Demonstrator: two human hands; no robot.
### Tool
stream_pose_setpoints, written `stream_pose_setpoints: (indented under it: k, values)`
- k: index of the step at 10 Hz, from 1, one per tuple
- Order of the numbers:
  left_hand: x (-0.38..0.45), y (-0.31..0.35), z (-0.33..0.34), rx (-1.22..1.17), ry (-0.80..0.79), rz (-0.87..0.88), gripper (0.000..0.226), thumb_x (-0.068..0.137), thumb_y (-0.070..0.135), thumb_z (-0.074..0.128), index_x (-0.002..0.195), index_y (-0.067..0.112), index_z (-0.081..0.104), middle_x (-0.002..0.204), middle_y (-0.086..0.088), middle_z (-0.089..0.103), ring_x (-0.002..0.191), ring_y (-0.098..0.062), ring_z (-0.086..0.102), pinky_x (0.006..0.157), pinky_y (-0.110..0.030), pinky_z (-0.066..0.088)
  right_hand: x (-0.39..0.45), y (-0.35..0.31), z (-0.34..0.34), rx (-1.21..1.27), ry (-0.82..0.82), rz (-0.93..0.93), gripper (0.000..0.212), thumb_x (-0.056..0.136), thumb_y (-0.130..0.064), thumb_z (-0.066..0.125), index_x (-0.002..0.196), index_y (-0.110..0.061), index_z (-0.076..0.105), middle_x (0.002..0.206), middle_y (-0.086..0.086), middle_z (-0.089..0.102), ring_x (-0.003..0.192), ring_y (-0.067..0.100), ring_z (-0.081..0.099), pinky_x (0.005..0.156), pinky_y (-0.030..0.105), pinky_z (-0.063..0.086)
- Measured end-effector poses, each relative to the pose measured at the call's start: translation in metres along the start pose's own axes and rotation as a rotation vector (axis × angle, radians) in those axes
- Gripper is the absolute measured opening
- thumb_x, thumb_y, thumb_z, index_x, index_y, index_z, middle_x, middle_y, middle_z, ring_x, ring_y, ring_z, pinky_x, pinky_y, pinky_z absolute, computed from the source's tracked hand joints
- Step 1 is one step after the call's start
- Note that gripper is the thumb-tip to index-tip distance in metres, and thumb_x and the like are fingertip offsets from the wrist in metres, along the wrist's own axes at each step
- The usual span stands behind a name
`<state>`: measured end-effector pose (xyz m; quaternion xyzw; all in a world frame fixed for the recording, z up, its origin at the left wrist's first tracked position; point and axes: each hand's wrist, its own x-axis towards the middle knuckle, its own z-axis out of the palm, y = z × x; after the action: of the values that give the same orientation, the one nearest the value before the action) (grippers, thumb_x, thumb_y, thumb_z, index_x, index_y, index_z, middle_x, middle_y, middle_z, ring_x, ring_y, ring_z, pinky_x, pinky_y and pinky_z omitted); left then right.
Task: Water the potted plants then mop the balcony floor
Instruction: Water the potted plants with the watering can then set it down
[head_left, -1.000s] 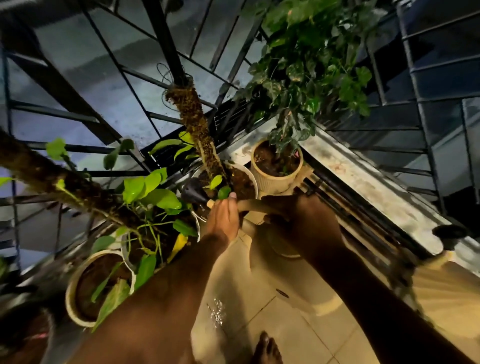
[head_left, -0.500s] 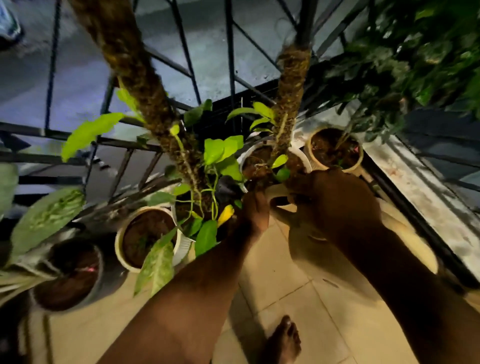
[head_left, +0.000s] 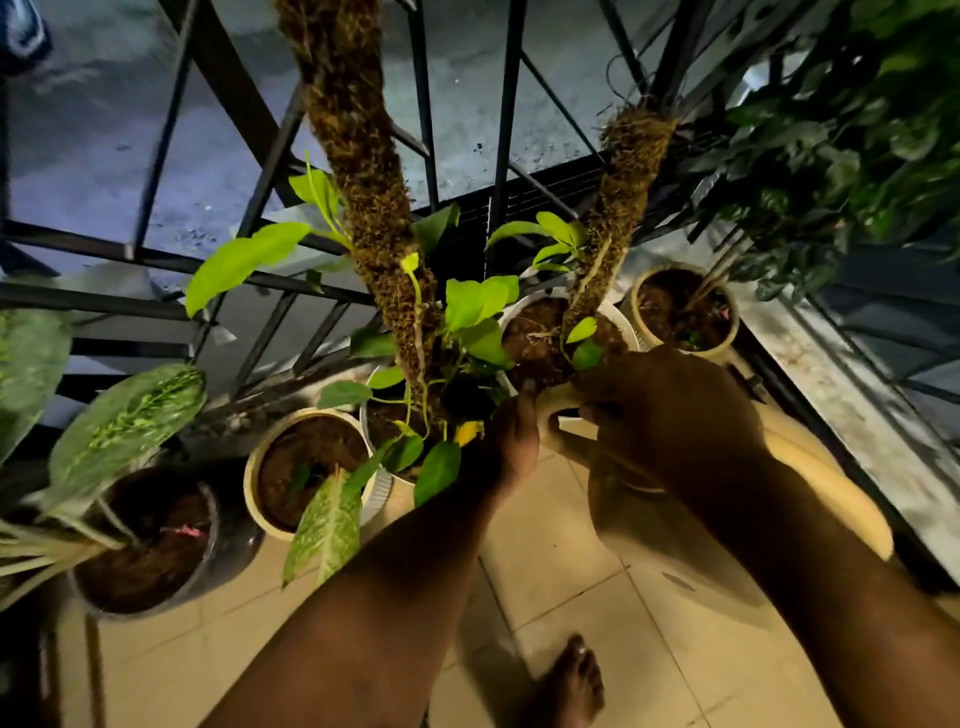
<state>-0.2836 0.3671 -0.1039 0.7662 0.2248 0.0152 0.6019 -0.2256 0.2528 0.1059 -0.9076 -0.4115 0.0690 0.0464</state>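
Observation:
I hold a beige watering can (head_left: 563, 402) with both hands over a row of potted plants. My right hand (head_left: 670, 415) is wrapped around its curved handle, hiding most of the body. My left hand (head_left: 511, 441) grips the front of the can, thumb up; leaves hide the spout. The can is tipped toward a white ribbed pot (head_left: 387, 483) with a tall moss pole (head_left: 363, 171). Just behind my hands stands a second white pot (head_left: 621, 325) with a shorter moss pole (head_left: 618, 208). A beige pot (head_left: 730, 317) with a dark leafy plant is at the far right.
A beige pot (head_left: 254, 488) and a dark pot (head_left: 208, 535) with speckled leaves stand at the left. A black metal railing (head_left: 156, 257) runs behind the pots, and a concrete ledge (head_left: 857, 405) borders the right. My bare foot (head_left: 571, 680) rests on the pale floor tiles (head_left: 571, 561).
My view and the can have swung left, from the beige pot by the ledge to the two moss-pole pots. Both hands have kept their hold on the can.

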Motion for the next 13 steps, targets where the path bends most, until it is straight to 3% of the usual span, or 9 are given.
stream_pose_setpoints:
  k: [1, 2, 3, 5, 7, 8, 10, 11, 13]
  values:
    - [-0.009, 0.016, -0.003, 0.158, 0.192, -0.009, 0.047, 0.105, 0.027, 0.02, 0.12, -0.005, 0.05, 0.101, -0.024, 0.067, 0.094, -0.033, 0.067, 0.083, -0.035, 0.054, -0.011, 0.009, 0.0, 0.027, -0.02, 0.018, 0.02, 0.086, -0.04, 0.066, 0.105, -0.041, 0.073, 0.09, -0.015, 0.069, 0.074, 0.008, 0.056, 0.056, 0.02, 0.032]
    - [-0.015, 0.022, -0.003, 0.377, 0.185, 0.07, 0.077, 0.094, 0.052, 0.01, 0.13, -0.005, 0.048, 0.125, -0.027, 0.056, 0.117, -0.039, 0.053, 0.1, -0.037, 0.04, -0.022, 0.02, 0.003, 0.074, -0.06, 0.051, 0.027, 0.091, -0.036, 0.064, 0.117, -0.045, 0.069, 0.095, -0.016, 0.069, 0.077, 0.005, 0.05, 0.056, 0.015, 0.029]
    - [-0.025, 0.018, -0.002, 0.498, 0.119, 0.109, 0.05, 0.106, 0.03, 0.012, 0.131, -0.003, 0.04, 0.1, -0.024, 0.066, 0.087, -0.035, 0.068, 0.074, -0.037, 0.057, -0.03, 0.025, 0.006, 0.11, -0.1, 0.08, 0.032, 0.094, -0.035, 0.063, 0.124, -0.045, 0.065, 0.105, -0.016, 0.07, 0.084, 0.005, 0.054, 0.059, 0.015, 0.031]
    - [-0.037, 0.031, -0.01, 0.316, 0.129, 0.113, 0.044, 0.105, 0.026, 0.024, 0.128, -0.006, 0.043, 0.098, -0.024, 0.065, 0.087, -0.037, 0.065, 0.077, -0.038, 0.055, -0.037, 0.016, 0.007, 0.007, -0.064, 0.096, 0.03, 0.094, -0.045, 0.061, 0.125, -0.043, 0.062, 0.101, -0.014, 0.07, 0.076, 0.004, 0.046, 0.052, 0.013, 0.02]
    - [-0.041, 0.029, -0.032, 0.476, 0.173, 0.259, 0.028, 0.086, 0.01, 0.05, 0.112, 0.001, 0.043, 0.075, -0.019, 0.063, 0.062, -0.033, 0.062, 0.054, -0.033, 0.052, -0.042, 0.008, 0.023, 0.01, 0.015, 0.161, 0.035, 0.087, -0.053, 0.067, 0.103, -0.022, 0.068, 0.079, -0.006, 0.058, 0.067, 0.014, 0.049, 0.061, 0.025, 0.034]
    - [-0.048, 0.041, -0.047, 0.747, 0.225, 0.43, 0.019, 0.09, 0.007, 0.044, 0.106, -0.002, 0.049, 0.069, -0.019, 0.063, 0.057, -0.034, 0.061, 0.053, -0.034, 0.05, -0.043, 0.001, 0.032, 0.059, -0.014, 0.187, 0.032, 0.088, -0.048, 0.068, 0.104, -0.021, 0.064, 0.082, -0.005, 0.051, 0.072, 0.016, 0.049, 0.063, 0.027, 0.033]
    - [-0.071, 0.01, -0.074, 0.756, 0.326, 0.553, 0.039, 0.085, 0.005, 0.055, 0.118, -0.014, 0.045, 0.09, -0.02, 0.052, 0.068, -0.033, 0.058, 0.061, -0.039, 0.055, -0.054, -0.033, 0.051, 0.135, 0.091, -0.04, 0.027, 0.092, -0.045, 0.057, 0.113, -0.032, 0.069, 0.088, -0.002, 0.07, 0.08, 0.022, 0.067, 0.066, 0.031, 0.051]
    - [-0.087, -0.008, -0.081, 0.79, 0.446, 0.631, 0.037, 0.089, -0.001, 0.058, 0.121, -0.015, 0.044, 0.089, -0.018, 0.052, 0.073, -0.028, 0.054, 0.066, -0.04, 0.055, -0.06, -0.049, 0.044, 0.09, 0.113, -0.037, 0.03, 0.094, -0.045, 0.058, 0.119, -0.033, 0.068, 0.084, -0.001, 0.06, 0.078, 0.021, 0.06, 0.065, 0.029, 0.037]
    - [-0.106, -0.013, -0.117, 0.771, 0.443, 0.429, 0.026, 0.098, 0.001, 0.04, 0.119, -0.013, 0.047, 0.075, -0.018, 0.062, 0.062, -0.03, 0.063, 0.059, -0.033, 0.054, -0.046, -0.101, 0.033, 0.117, 0.062, -0.158, 0.035, 0.096, -0.038, 0.059, 0.131, -0.04, 0.063, 0.1, -0.008, 0.073, 0.082, 0.014, 0.065, 0.065, 0.024, 0.037]
